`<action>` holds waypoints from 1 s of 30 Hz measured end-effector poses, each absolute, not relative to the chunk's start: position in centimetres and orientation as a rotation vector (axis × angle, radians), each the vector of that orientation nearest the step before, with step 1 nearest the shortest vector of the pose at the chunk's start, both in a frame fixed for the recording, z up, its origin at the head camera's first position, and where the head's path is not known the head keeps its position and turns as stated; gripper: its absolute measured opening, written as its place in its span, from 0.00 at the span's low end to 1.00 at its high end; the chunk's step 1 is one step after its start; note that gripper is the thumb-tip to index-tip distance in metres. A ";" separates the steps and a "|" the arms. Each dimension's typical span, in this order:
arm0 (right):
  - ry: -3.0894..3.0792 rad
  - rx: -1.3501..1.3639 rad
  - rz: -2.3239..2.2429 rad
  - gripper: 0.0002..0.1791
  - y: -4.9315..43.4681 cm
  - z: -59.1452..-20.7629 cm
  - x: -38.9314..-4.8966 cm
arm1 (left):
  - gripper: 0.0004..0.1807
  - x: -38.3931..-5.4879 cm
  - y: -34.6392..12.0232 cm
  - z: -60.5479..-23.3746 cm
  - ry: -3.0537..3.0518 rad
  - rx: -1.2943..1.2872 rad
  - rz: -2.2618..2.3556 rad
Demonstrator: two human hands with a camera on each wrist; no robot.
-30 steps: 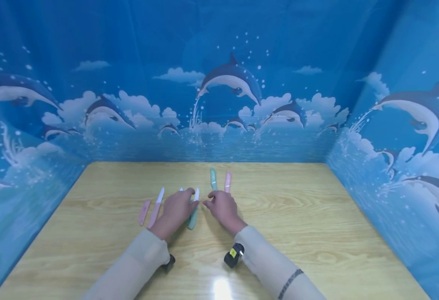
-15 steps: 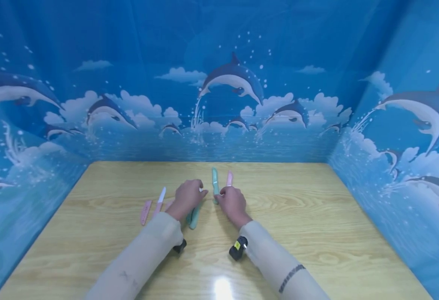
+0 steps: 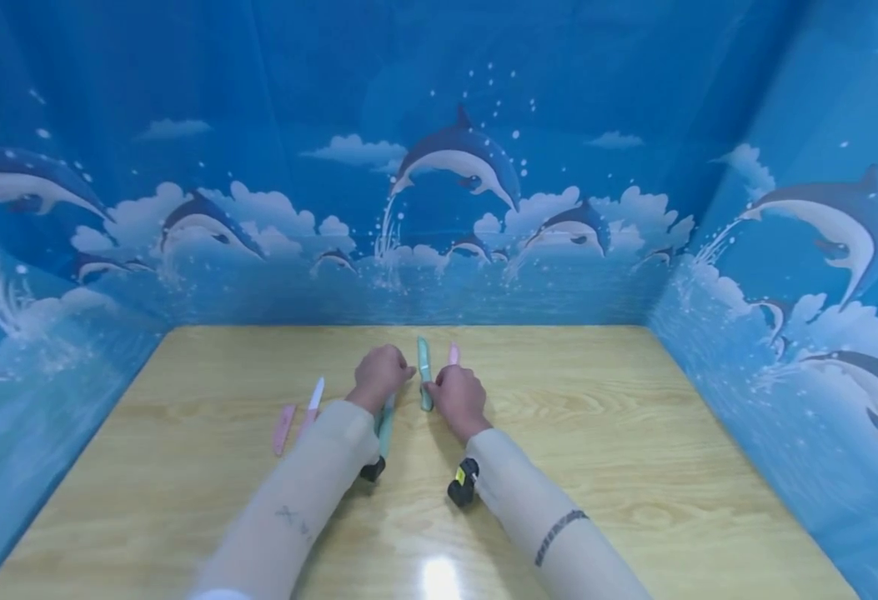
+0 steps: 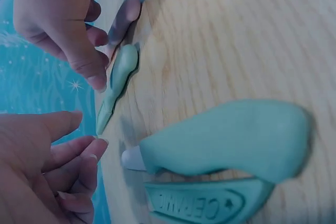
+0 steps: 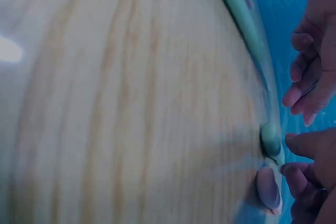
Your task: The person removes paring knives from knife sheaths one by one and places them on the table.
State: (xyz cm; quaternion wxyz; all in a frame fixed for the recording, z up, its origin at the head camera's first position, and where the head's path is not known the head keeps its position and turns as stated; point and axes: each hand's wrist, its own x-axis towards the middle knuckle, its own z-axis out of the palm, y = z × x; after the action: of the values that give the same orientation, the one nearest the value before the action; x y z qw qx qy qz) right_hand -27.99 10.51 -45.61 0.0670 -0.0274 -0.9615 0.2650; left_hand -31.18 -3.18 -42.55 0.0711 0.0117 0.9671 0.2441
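My left hand (image 3: 382, 373) hovers past the front green items with loosely bent fingers (image 4: 68, 124) and nothing between them. Below it lie a green-handled knife (image 4: 226, 137) and a green sheath (image 4: 210, 200) with raised lettering, side by side. My right hand (image 3: 463, 398) is over the far pair, its thumb close to a green knife (image 3: 424, 371) that appears sheathed; whether it touches cannot be told. Beside that knife lies a pink one (image 3: 454, 354), its near part covered by the right hand. In the right wrist view both pink and green handle ends show.
A pink-handled knife with a white blade (image 3: 317, 393) and a pink sheath (image 3: 284, 429) lie to the left, partly behind my left sleeve. The wooden table (image 3: 596, 467) meets a blue dolphin-print curtain (image 3: 258, 283) at its back and sides.
My left hand has moved forward and to the right, off the front knives, toward the far green knife. My right hand has shifted slightly forward and right, covering more of the pink knife.
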 end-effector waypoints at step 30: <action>-3.054 -0.033 0.584 0.25 9.6 -45.3 -28.2 | 0.13 -32.0 -0.5 -43.5 2.816 -0.112 0.795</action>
State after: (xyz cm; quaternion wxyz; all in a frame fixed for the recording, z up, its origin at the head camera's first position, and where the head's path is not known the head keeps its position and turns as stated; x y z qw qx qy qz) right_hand -28.19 9.58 -45.31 0.0162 -0.0107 -0.9820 0.1879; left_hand -31.97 -0.54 -43.47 0.1065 -0.0380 0.9562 0.2701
